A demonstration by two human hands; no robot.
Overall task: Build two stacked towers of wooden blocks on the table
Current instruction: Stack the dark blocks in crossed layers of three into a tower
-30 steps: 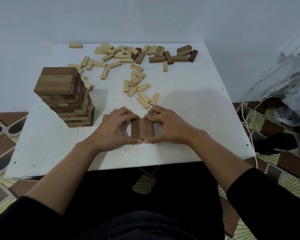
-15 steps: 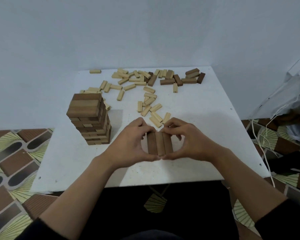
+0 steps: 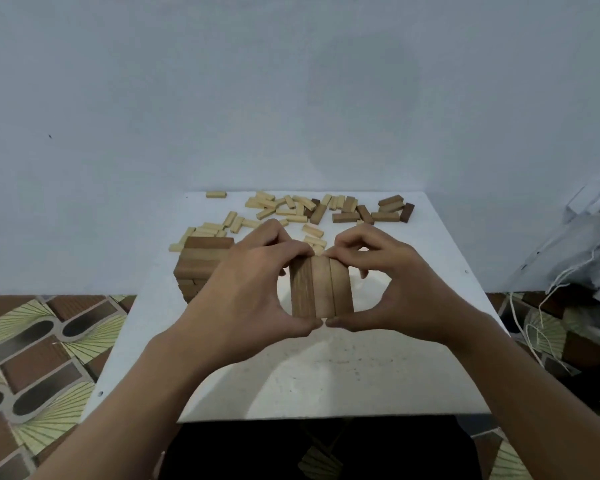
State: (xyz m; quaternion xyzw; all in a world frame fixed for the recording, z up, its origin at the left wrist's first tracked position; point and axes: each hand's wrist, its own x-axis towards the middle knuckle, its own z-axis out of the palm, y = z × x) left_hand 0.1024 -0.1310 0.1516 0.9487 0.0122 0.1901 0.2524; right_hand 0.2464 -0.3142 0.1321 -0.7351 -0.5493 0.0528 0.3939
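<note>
The left hand (image 3: 250,292) and right hand (image 3: 395,289), thumbs and curled fingers pinching the row of three brown rectangular wooden blocks (image 3: 321,292) at its ends, are now raising it above the white table's (image 3: 326,375) middle, where it was lying flat, probably as a tower layer.

The person is working barehanded: the left hand (image 3: 253,289) and the right hand (image 3: 399,289) are both showing bare, with knuckles and thumbs plainly lit. The left forearm (image 3: 146,393) and the right forearm (image 3: 534,393) are running bare right to the picture's lower edge. Between them, at the bottom, a black mass (image 3: 319,452) is showing; whether it is dark clothing is proving too dim to tell.
</note>
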